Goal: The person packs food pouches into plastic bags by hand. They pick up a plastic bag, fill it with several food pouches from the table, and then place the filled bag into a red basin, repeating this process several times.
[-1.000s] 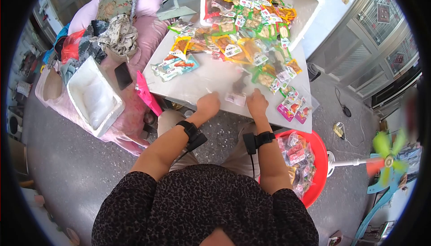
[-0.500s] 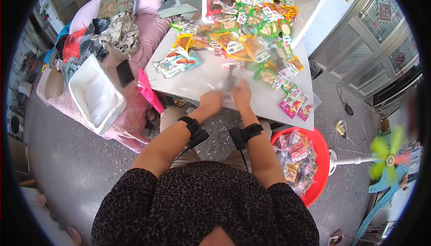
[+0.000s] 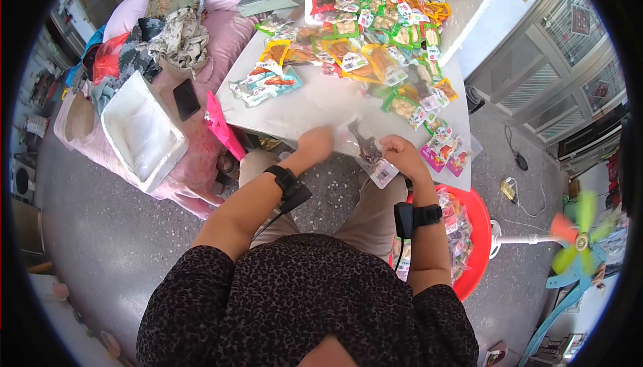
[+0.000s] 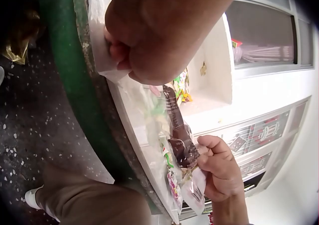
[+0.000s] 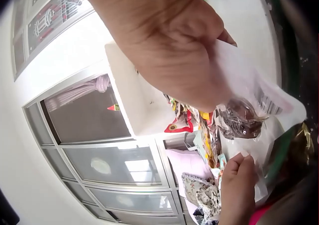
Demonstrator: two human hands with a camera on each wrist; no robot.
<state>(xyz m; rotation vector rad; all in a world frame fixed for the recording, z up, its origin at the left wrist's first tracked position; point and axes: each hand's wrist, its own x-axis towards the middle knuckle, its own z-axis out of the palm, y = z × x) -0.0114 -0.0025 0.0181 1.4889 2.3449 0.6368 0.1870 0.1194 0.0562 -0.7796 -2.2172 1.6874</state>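
Note:
Near the table's front edge, my right hand pinches a clear packet of dark brown food with a white barcode label. The packet hangs tilted over the edge, its dark contents facing the right wrist camera. My left hand is a little to the left, its fingers curled on a thin clear plastic bag at the edge. In the right wrist view, the left hand has thumb and forefinger together, with clear plastic beside it. Part of its grip is hidden by the hand itself.
Colourful snack packets cover the back of the white table and fill a white foam box. A red tub of packets stands at lower right. A smaller foam box lies on the bed, left. A fan spins at right.
My hands came close together over a blurred packet, then parted. The right hand has moved right with the dark packet, now seen over the table edge; the left hand has stayed near its place.

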